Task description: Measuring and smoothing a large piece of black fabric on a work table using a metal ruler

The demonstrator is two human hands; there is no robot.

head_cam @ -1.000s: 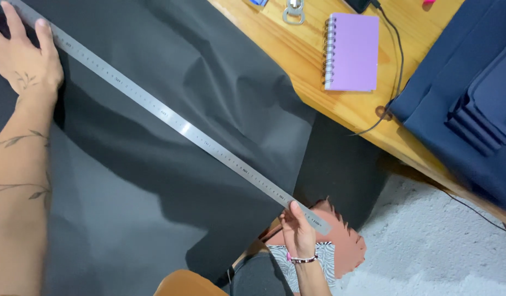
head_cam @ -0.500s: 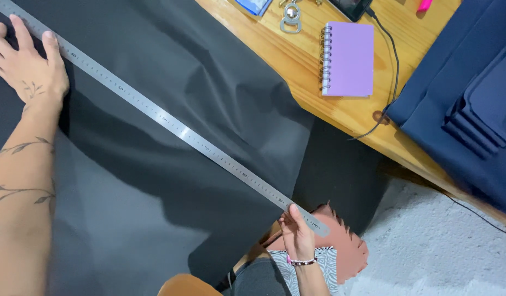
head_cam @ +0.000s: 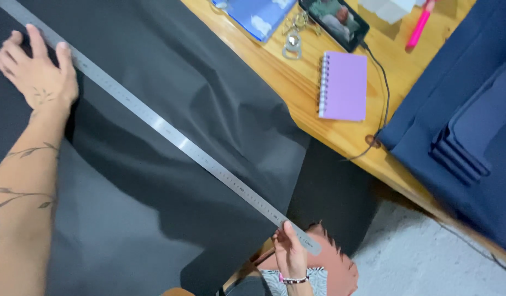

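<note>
My left hand (head_cam: 38, 74) lies flat, fingers spread, pinning the long steel ruler (head_cam: 165, 129) on the black fabric (head_cam: 154, 181). My right hand (head_cam: 290, 253) pinches the ruler's near end past the cloth edge. Risk: that end overhangs with no support, so it could pivot or flex, and the creased cloth underneath may slide.

A light wooden table (head_cam: 340, 137) stands on a grey speckled floor (head_cam: 428, 263), evenly lit.
</note>
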